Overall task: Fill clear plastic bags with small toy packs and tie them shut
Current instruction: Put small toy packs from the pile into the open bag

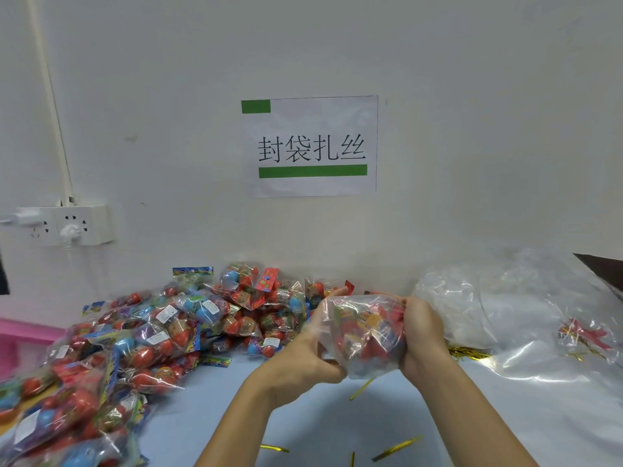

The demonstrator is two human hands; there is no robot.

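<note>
From the head camera, both hands grip one clear bag (365, 335) of toy packs above the table (303, 409): the left hand (303, 358) curls round its left side, the right hand (421, 335) clasps its right. A pile of toy packs (141, 338) lies to the left.
</note>
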